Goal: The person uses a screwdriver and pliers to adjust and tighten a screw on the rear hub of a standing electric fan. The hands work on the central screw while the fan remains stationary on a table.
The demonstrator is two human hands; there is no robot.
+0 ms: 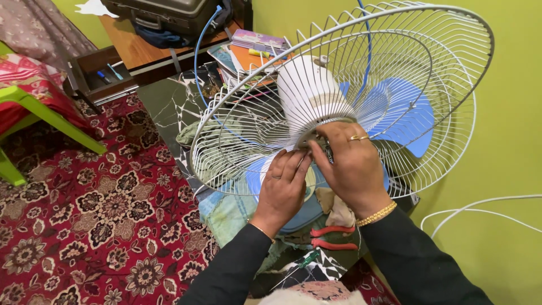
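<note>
A white wire fan cage point(451, 68) lies tilted in front of me, with a white motor housing point(307, 87) at its middle and blue blades point(409, 116) behind the wires. My right hand point(353, 166) rests on the back of the cage under the motor, fingers pinched on a small dark part by the mounting ring. My left hand point(282, 186) is beside it, fingertips pressed against the same spot on the wire cage. Both wrists wear gold bangles and black sleeves.
Red-handled pliers point(333, 237) lie on cloth below my hands, a green screwdriver point(307, 260) nearer me. A red patterned carpet point(84, 214) spreads left, with a green plastic chair point(34, 110). Books point(257, 48) and an open drawer point(104, 76) lie beyond. A green wall point(508, 158) and white cable point(480, 209) stand right.
</note>
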